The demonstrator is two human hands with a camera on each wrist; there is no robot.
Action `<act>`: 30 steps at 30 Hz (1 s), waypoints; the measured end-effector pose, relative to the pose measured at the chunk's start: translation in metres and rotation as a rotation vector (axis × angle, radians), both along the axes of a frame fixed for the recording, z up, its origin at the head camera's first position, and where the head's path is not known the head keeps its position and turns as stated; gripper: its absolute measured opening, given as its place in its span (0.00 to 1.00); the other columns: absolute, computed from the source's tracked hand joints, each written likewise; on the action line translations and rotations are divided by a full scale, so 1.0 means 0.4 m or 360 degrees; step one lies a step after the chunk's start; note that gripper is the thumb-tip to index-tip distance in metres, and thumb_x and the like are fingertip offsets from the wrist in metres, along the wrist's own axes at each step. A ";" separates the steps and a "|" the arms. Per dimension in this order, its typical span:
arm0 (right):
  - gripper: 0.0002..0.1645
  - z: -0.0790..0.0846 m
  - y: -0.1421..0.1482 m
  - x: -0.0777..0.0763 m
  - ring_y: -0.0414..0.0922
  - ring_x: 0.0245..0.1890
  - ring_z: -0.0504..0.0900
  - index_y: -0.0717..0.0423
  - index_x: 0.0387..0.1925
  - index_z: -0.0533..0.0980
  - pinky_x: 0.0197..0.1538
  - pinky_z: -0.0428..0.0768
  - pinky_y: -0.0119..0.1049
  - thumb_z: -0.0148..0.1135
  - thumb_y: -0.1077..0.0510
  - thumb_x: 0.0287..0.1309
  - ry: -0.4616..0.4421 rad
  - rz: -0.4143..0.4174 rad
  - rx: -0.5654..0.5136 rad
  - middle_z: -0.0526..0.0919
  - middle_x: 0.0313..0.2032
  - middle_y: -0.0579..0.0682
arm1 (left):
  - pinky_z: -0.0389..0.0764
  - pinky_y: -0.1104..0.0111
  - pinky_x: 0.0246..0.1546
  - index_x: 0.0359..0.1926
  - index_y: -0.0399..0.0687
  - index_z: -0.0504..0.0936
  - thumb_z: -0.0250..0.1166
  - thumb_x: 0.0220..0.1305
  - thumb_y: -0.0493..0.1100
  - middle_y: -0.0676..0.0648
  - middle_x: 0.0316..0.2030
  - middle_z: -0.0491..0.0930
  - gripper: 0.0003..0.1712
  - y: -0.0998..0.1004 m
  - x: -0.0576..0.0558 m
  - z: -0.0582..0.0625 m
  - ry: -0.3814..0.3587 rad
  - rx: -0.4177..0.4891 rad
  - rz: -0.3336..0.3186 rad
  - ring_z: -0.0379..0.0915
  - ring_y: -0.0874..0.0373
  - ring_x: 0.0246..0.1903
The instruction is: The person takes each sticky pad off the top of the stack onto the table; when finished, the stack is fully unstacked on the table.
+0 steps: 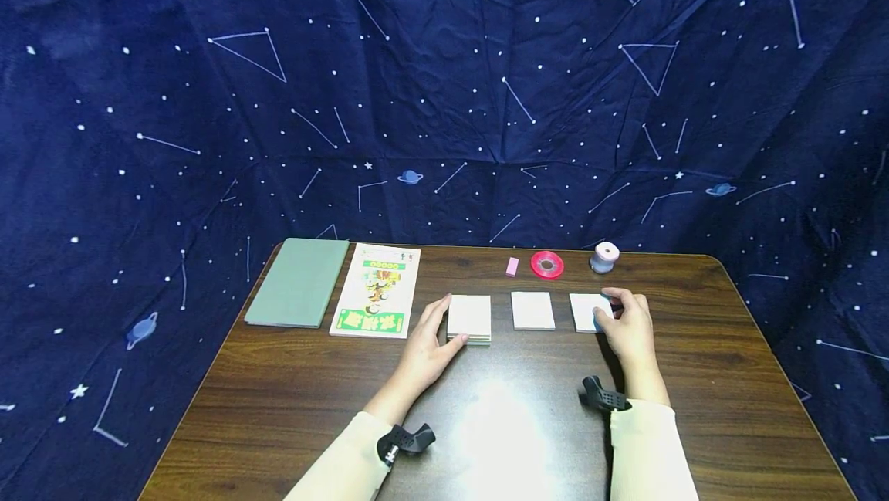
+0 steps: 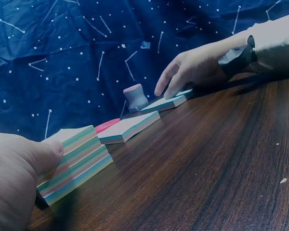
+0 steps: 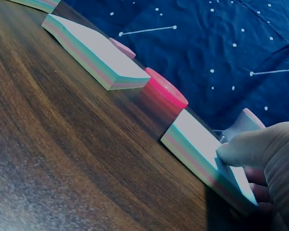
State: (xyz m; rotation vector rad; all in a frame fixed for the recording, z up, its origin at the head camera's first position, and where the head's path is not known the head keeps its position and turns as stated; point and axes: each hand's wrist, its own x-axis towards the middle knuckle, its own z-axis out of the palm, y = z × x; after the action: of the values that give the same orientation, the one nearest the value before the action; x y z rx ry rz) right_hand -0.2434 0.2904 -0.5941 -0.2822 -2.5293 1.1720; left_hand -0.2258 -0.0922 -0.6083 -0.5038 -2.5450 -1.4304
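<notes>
On the table's middle, a stack of sticky-note pads (image 1: 469, 317) with white tops and layered pastel edges is held by my left hand (image 1: 425, 343), thumb at the near side and fingers along the left. In the left wrist view the thumb presses against the stack (image 2: 77, 163). My right hand (image 1: 633, 331) is over a single sticky-note pad (image 1: 586, 313) lying flat, its thumb over the top face and its fingers at the far right edge. The right wrist view shows that thumb close over this pad (image 3: 197, 144). A second single pad (image 1: 533, 311) lies between the hands.
Behind the pads sit a pink eraser-like block (image 1: 512, 266), a red tape roll (image 1: 547, 265) and a pale spool (image 1: 604, 257). To the left lie a picture-covered booklet (image 1: 376, 290) and a green notebook (image 1: 299, 282). A dark starry curtain (image 1: 444, 99) hangs behind the wooden table (image 1: 278, 401).
</notes>
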 end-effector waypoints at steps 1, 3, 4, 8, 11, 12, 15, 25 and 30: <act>0.26 0.001 0.000 0.000 0.57 0.44 0.78 0.65 0.62 0.80 0.48 0.72 0.41 0.72 0.66 0.62 -0.0002 0.0004 0.0002 0.78 0.50 0.67 | 0.71 0.38 0.75 0.81 0.36 0.66 0.76 0.69 0.48 0.36 0.76 0.71 0.48 0.001 0.001 0.006 -0.0023 0.0009 0.0000 0.68 0.34 0.76; 0.26 0.001 -0.001 -0.002 0.59 0.45 0.78 0.65 0.63 0.79 0.49 0.73 0.43 0.71 0.66 0.63 -0.0007 0.0009 0.0005 0.79 0.51 0.67 | 0.71 0.38 0.75 0.81 0.36 0.66 0.76 0.69 0.48 0.36 0.76 0.71 0.47 0.002 0.002 0.009 -0.0029 0.0006 0.0006 0.68 0.34 0.76; 0.26 0.000 -0.002 -0.003 0.59 0.45 0.78 0.65 0.63 0.78 0.49 0.72 0.43 0.70 0.66 0.64 -0.0008 0.0006 0.0000 0.79 0.51 0.67 | 0.71 0.38 0.76 0.81 0.36 0.66 0.76 0.69 0.48 0.36 0.76 0.71 0.47 0.002 0.002 0.010 -0.0030 0.0006 0.0010 0.68 0.34 0.76; 0.24 -0.003 -0.010 -0.002 0.54 0.43 0.79 0.64 0.63 0.78 0.47 0.70 0.32 0.68 0.63 0.69 0.0014 -0.0103 -0.0057 0.79 0.50 0.65 | 0.73 0.40 0.75 0.81 0.35 0.66 0.75 0.70 0.47 0.35 0.75 0.72 0.47 0.002 0.001 0.005 0.0002 -0.0006 0.0008 0.69 0.35 0.75; 0.22 -0.006 -0.021 0.001 0.46 0.39 0.77 0.64 0.62 0.79 0.43 0.67 0.22 0.67 0.61 0.70 0.0094 -0.0254 -0.0132 0.79 0.49 0.63 | 0.73 0.41 0.75 0.81 0.36 0.66 0.75 0.70 0.47 0.35 0.76 0.71 0.46 0.002 0.002 0.004 -0.0006 -0.0022 0.0006 0.69 0.35 0.76; 0.21 -0.008 -0.025 0.001 0.44 0.38 0.76 0.65 0.61 0.79 0.42 0.67 0.19 0.67 0.61 0.71 0.0138 -0.0298 -0.0153 0.78 0.48 0.63 | 0.72 0.38 0.75 0.81 0.35 0.66 0.76 0.69 0.47 0.35 0.76 0.71 0.47 0.005 0.004 0.011 -0.0034 -0.0020 0.0013 0.69 0.34 0.76; 0.19 -0.009 -0.038 0.000 0.40 0.36 0.74 0.67 0.59 0.80 0.41 0.67 0.15 0.66 0.64 0.70 0.0296 -0.0386 -0.0184 0.78 0.46 0.64 | 0.70 0.40 0.77 0.82 0.37 0.65 0.76 0.69 0.45 0.37 0.77 0.70 0.47 0.004 0.008 0.016 -0.0096 -0.0016 0.0015 0.67 0.37 0.78; 0.20 0.045 -0.134 0.000 0.59 0.43 0.77 0.68 0.58 0.79 0.46 0.71 0.33 0.69 0.68 0.65 0.0623 -0.0136 -0.0213 0.77 0.49 0.68 | 0.69 0.41 0.78 0.82 0.37 0.64 0.77 0.68 0.44 0.38 0.78 0.70 0.48 0.001 0.008 0.014 -0.0112 0.0001 0.0014 0.67 0.38 0.78; 0.24 0.095 -0.214 0.008 0.56 0.41 0.79 0.66 0.60 0.78 0.45 0.76 0.36 0.72 0.68 0.63 0.0449 0.0193 -0.0149 0.78 0.48 0.67 | 0.72 0.38 0.75 0.81 0.36 0.65 0.77 0.68 0.44 0.36 0.76 0.71 0.48 0.003 0.005 0.013 -0.0063 -0.0039 0.0016 0.69 0.35 0.76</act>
State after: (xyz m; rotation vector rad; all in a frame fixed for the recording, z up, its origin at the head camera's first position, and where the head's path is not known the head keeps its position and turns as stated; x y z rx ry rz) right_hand -0.2401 0.2049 -0.5560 0.0153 -2.2758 1.2786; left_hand -0.2237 -0.0911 -0.6033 -0.4702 -2.5949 -1.4213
